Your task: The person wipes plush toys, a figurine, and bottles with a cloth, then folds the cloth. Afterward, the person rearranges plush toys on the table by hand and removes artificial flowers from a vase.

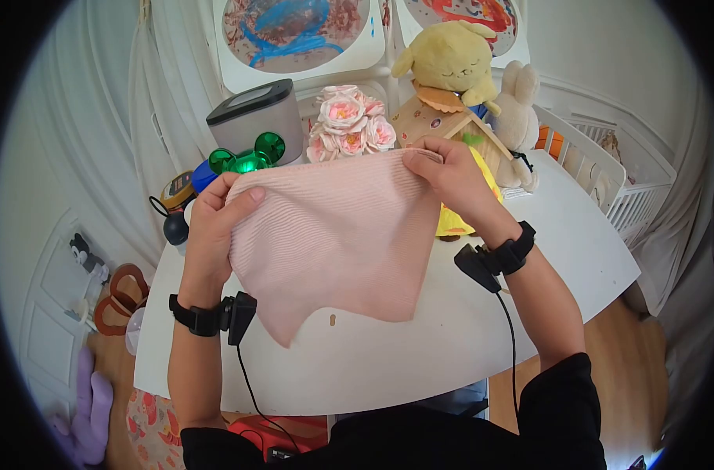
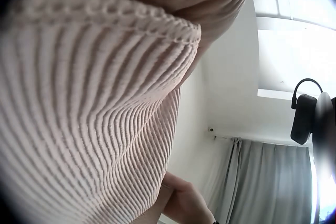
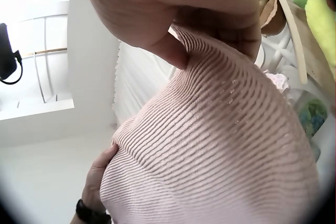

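Note:
A pink ribbed cloth (image 1: pixel 333 235) hangs spread between both hands above the white table (image 1: pixel 357 368). My left hand (image 1: pixel 214 227) pinches its upper left corner, thumb on the near face and fingers behind. At the upper right corner my right hand (image 1: pixel 459 180) pinches the edge the same way. The lower edge droops in a curve, with one corner pointing down at the left. Up close in the left wrist view, the cloth (image 2: pixel 94 113) shows a stitched hem along its top. In the right wrist view, folds of the cloth (image 3: pixel 210 129) gather under the thumb.
Behind the cloth stand a grey box-shaped device (image 1: pixel 259 125), a shiny green ornament (image 1: pixel 251 160) and pink flowers (image 1: pixel 349 121). A yellow plush toy (image 1: pixel 451 63) sits on a small wooden house (image 1: pixel 427 125) beside a white plush rabbit (image 1: pixel 516 117). A white crib (image 1: pixel 631 172) adjoins the right side.

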Demonstrator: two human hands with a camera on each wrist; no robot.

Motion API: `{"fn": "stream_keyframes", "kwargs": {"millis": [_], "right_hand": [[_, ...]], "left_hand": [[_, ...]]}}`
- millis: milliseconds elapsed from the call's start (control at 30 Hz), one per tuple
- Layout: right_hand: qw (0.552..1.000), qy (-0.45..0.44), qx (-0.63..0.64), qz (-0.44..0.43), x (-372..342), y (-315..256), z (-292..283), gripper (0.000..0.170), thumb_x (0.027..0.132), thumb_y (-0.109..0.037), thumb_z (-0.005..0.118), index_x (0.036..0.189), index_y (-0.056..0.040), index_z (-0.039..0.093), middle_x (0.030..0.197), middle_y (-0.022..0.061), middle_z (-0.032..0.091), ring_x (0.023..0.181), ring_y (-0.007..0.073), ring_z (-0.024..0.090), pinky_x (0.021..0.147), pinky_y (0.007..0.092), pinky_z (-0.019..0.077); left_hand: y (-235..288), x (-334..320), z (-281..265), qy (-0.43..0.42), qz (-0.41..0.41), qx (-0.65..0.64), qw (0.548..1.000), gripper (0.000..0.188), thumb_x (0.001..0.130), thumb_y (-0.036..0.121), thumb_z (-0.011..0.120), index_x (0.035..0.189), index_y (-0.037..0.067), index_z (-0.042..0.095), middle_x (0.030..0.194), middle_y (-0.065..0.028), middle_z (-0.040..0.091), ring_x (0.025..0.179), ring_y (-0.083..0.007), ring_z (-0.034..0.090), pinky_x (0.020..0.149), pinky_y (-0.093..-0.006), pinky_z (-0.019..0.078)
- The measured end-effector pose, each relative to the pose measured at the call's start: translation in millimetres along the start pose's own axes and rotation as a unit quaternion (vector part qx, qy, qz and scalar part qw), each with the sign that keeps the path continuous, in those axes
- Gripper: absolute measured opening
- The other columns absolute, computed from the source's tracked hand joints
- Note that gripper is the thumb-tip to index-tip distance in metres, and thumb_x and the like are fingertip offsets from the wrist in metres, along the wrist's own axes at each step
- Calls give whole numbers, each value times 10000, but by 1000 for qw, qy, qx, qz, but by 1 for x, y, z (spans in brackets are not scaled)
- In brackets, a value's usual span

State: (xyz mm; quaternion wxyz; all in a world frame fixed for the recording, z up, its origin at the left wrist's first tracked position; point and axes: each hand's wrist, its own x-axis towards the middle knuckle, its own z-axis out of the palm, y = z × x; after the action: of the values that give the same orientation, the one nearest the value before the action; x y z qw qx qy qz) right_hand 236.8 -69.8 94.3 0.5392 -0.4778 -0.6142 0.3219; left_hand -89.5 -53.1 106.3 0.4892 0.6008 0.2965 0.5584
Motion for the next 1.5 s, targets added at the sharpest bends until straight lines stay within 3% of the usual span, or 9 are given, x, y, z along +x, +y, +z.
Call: {"fn": "stream_keyframes", "kwargs": {"millis": [267, 333, 433, 533, 633, 933, 1133, 1400, 1500], "right_hand": [[994, 12, -12, -105, 17, -26, -14, 236, 954, -226, 696, 1046, -12, 733, 864, -6, 682, 793, 67, 597, 727, 253, 483], [979, 2, -15, -204, -3, -45, -21, 218, 967, -218, 696, 1028, -13, 738, 867, -5, 690, 788, 65, 599, 725, 239, 484], [984, -65, -60, -155, -67, -51, -38, 145, 938, -115, 711, 1018, 2, 739, 910, 28, 721, 855, 85, 635, 803, 258, 513], [972, -175, -113, -110, -134, -31, -47, 254, 838, 105, 670, 1027, -43, 754, 1036, 93, 745, 1026, 256, 697, 913, 346, 524], [954, -253, -149, -56, -187, 9, -42, 255, 802, 117, 690, 988, -39, 768, 1087, 89, 725, 1056, 294, 668, 961, 394, 494], [955, -264, -133, 15, -225, 39, -39, 208, 855, 52, 700, 1036, -42, 737, 972, 88, 730, 922, 283, 680, 840, 366, 535], [953, -263, -148, 38, -192, 23, -39, 206, 838, 60, 730, 1019, -36, 754, 967, 91, 734, 901, 258, 695, 794, 344, 550], [894, -420, -153, 18, -175, 24, -39, 171, 865, 23, 721, 1024, -36, 744, 898, 78, 711, 865, 265, 682, 771, 338, 536], [916, -368, -154, 48, -172, 15, -33, 135, 894, -4, 692, 1026, -29, 711, 892, 95, 700, 868, 295, 669, 777, 378, 530]], "left_hand": [[35, 11, -26, 5, 89, 84, 992, 157, 896, 101, 736, 989, 76, 612, 923, 11, 645, 849, -65, 586, 776, -224, 466], [53, -10, -25, 0, 124, 134, 983, 153, 896, 109, 716, 971, 79, 586, 911, 12, 620, 864, -73, 570, 786, -227, 450], [54, -71, -19, -51, 208, 224, 951, 229, 756, 43, 754, 847, 88, 549, 830, -31, 601, 814, -123, 575, 718, -255, 457], [36, -139, -25, -225, 77, 318, 918, 198, 712, 0, 790, 804, 86, 638, 944, -82, 694, 838, -195, 658, 731, -289, 509], [5, -182, -15, -317, -9, 377, 870, 219, 717, -25, 794, 861, 90, 676, 980, -44, 710, 910, -215, 692, 785, -304, 532], [-23, -224, -28, -255, -224, 215, 916, 164, 813, -9, 790, 932, 33, 687, 1014, -75, 746, 936, -210, 724, 832, -299, 559], [-26, -199, -35, -239, -183, 209, 930, 167, 822, -15, 784, 944, 26, 678, 975, -80, 742, 897, -177, 720, 799, -281, 550], [-16, -185, -39, -275, -188, 253, 908, 131, 830, -6, 779, 920, 31, 692, 910, -56, 727, 828, -161, 698, 759, -280, 532], [-13, -180, -40, -249, -208, 246, 913, 113, 835, -6, 774, 912, 20, 695, 877, -56, 721, 805, -146, 685, 744, -276, 520]]}}
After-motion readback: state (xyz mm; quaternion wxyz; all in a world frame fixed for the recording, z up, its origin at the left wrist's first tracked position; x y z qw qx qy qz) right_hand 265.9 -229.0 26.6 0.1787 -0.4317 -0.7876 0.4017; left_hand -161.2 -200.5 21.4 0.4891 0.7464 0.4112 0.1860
